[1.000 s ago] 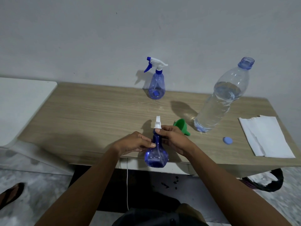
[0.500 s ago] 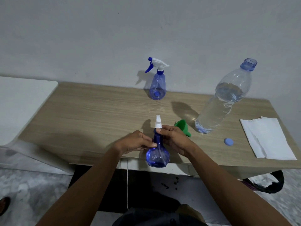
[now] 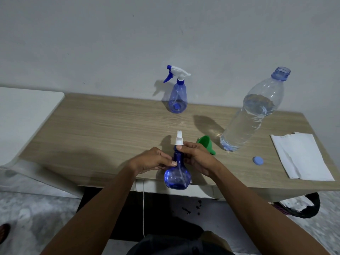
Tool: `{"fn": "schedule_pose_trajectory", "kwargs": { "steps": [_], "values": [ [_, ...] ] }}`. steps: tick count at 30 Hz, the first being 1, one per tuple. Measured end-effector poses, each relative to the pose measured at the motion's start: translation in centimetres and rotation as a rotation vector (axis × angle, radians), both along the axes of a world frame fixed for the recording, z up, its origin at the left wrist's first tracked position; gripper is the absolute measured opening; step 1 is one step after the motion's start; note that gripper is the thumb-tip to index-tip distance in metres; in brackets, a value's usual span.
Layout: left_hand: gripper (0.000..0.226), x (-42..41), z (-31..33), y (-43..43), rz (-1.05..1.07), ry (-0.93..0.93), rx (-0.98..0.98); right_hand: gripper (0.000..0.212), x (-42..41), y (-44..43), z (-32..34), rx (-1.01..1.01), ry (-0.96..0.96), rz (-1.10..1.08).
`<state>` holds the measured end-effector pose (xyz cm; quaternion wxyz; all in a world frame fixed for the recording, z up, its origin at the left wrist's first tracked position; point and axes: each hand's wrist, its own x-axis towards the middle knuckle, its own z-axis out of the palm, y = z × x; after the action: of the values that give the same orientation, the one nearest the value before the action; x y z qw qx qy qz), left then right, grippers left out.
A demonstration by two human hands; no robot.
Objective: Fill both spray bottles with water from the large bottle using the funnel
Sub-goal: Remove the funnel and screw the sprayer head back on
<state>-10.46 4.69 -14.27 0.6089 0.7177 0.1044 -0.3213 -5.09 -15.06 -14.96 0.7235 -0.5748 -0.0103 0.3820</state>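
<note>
Both hands (image 3: 152, 161) (image 3: 197, 159) grip one spray bottle (image 3: 177, 174) (a second (image 3: 177, 97) stands apart).

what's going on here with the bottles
A person has the near dark blue spray bottle at the front edge of the wooden table. The left hand grips its neck and the right hand is at the collar under the white spray head, apparently twisting it. The green funnel lies unused beside them. The large bottle stands open, its cap on the table. The second spray bottle waits at the back.
</note>
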Motion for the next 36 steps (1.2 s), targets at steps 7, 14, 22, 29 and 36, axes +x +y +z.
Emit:
{"fn": "schedule_pose_trajectory", "kwargs": {
  "steps": [7,14,22,29,36],
  "values": [
    [0.02,0.2,0.2,-0.1,-0.009,-0.011,0.002,0.019,0.1,0.0,0.2,0.002,-0.001,-0.013],
    [0.011,1.9,1.1,-0.5,0.111,-0.198,0.039,0.035,0.8,0.8,1.6,-0.266,-0.31,-0.146],
    [0.033,7.8,3.3,-2.1,0.311,-0.47,0.194,0.027,7.2,0.7,4.5,-0.331,-0.513,-0.392],
    [0.038,14.1,1.5,-5.7,0.369,-0.557,0.336,0.043,12.7,0.1,4.3,-0.473,-0.651,-0.391],
    [0.041,17.0,-1.4,-8.4,0.466,-0.538,0.307,0.045,15.8,-0.9,1.7,-0.498,-0.641,-0.414]
  ]
}}
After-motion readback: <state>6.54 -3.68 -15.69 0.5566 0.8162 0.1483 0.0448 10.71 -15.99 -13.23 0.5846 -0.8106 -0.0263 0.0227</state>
